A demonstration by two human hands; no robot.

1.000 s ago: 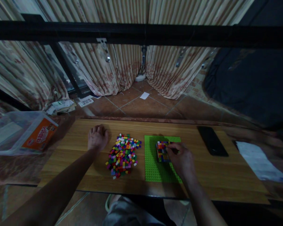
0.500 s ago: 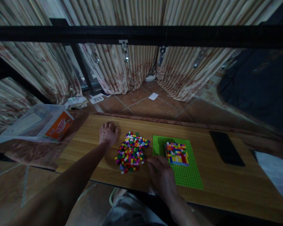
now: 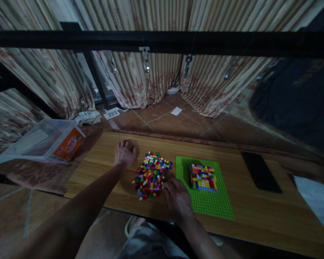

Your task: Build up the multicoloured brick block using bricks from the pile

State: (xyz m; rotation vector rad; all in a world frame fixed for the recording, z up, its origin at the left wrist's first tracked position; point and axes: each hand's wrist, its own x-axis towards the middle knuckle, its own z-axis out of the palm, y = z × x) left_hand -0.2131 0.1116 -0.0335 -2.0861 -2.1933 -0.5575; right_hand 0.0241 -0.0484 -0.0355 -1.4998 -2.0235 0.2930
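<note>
My left hand [image 3: 125, 154] rests palm down on the wooden table, its fingers stretched out and nothing held. Beside it lies a loose pile of small coloured building bricks [image 3: 151, 175]. At the pile's right edge is my right hand [image 3: 178, 198], fingers curled and tips close together next to the outermost bricks. Whether a brick sits between those fingertips is too small to see. To the right, a green baseplate [image 3: 213, 203] carries a block of many-coloured bricks [image 3: 204, 177] built up in rows. The right hand covers part of the baseplate's left edge.
A dark phone-like slab [image 3: 260, 172] and a white paper sheet [image 3: 314, 201] lie to the right on the table [image 3: 97, 153]. Left of the table stands a clear plastic box [image 3: 47, 140] with an orange label. Behind it all run a black rail [image 3: 162, 42] and striped curtains.
My right hand has moved left, off the baseplate's near side to the edge of the brick pile. My left hand stays in place on the table.
</note>
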